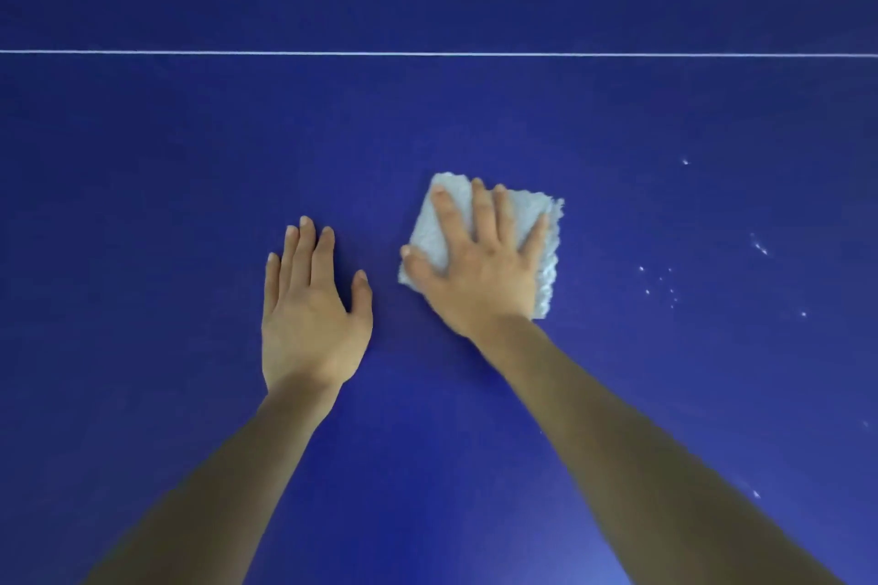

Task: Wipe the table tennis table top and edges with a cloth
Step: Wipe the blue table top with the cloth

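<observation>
Specks (658, 283) of white dot the blue counter (142, 157) beside the cloth (532, 223). Right hand (480, 266) presses it flat, fingers spread. Left hand (311, 314) rests flat alongside, holding nothing.

Even, soft light covers the blue table (665, 119), with a brighter sheen near the bottom edge. Forearms look dim and slightly blurred; shadows are faint.

Blue table (190, 204), white line (427, 54), pale cloth (434, 233)

Cloth (494, 223) flat on bench (142, 204), right hand (480, 266) on top of it. Left hand (311, 318) on bench just left of cloth, apart. Line (427, 54) crosses bench behind both.
</observation>
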